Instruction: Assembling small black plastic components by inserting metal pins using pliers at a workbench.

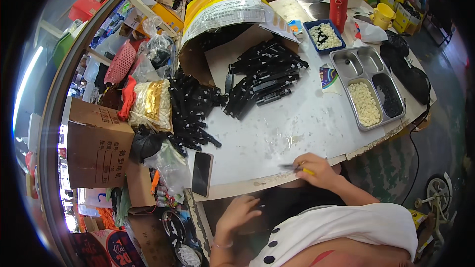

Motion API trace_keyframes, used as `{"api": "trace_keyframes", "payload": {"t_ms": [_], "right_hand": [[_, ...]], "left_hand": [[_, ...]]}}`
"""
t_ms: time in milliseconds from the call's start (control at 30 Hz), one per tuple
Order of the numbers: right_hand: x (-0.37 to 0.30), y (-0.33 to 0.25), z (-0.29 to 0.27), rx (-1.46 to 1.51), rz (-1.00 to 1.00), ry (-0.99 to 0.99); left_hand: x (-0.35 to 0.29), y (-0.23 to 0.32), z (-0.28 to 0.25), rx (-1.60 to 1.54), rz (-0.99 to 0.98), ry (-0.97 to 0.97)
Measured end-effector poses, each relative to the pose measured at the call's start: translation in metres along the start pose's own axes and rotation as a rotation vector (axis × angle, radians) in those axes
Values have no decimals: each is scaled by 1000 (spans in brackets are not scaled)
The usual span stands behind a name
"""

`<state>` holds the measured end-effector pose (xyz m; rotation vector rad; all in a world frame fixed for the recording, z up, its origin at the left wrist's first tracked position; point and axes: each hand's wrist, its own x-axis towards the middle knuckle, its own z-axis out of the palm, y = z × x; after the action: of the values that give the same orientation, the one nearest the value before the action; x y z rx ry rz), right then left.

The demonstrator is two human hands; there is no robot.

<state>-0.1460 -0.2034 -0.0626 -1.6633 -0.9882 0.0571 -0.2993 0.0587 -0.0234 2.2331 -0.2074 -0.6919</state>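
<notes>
My right hand [316, 170] is at the table's front edge, closed round a small hand tool [292, 167] with a yellow handle and a dark pointed end aimed left. Its exact kind is blurred. Below the edge, over my lap, my left hand [240, 213] has its thumb and fingers apart, with nothing clear between them. A black phone [202, 174] lies on the table corner between the hands and the left pile. Farther back are a heap of black stick-shaped parts [264, 79] on the white table top [297, 138] and another pile of black parts [190, 111].
A metal compartment tray [357, 52] at right holds white and black small pieces. Behind it stand a blue tray [341, 44] and a red flask [338, 10]. An open carton [198, 62] lies at the back. Bags and a cardboard box [99, 143] crowd the left.
</notes>
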Motion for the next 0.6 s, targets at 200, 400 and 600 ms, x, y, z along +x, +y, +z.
{"api": "trace_keyframes", "payload": {"t_ms": [200,400,600], "right_hand": [[3,2,-19,-41,161,163],[-6,-12,-19,-24,184,196],[-10,-14,-22,-66,193,224]], "left_hand": [[70,48,-40,-133,286,158],[244,61,-98,468,460,806],[341,42,-114,895,260,947]]}}
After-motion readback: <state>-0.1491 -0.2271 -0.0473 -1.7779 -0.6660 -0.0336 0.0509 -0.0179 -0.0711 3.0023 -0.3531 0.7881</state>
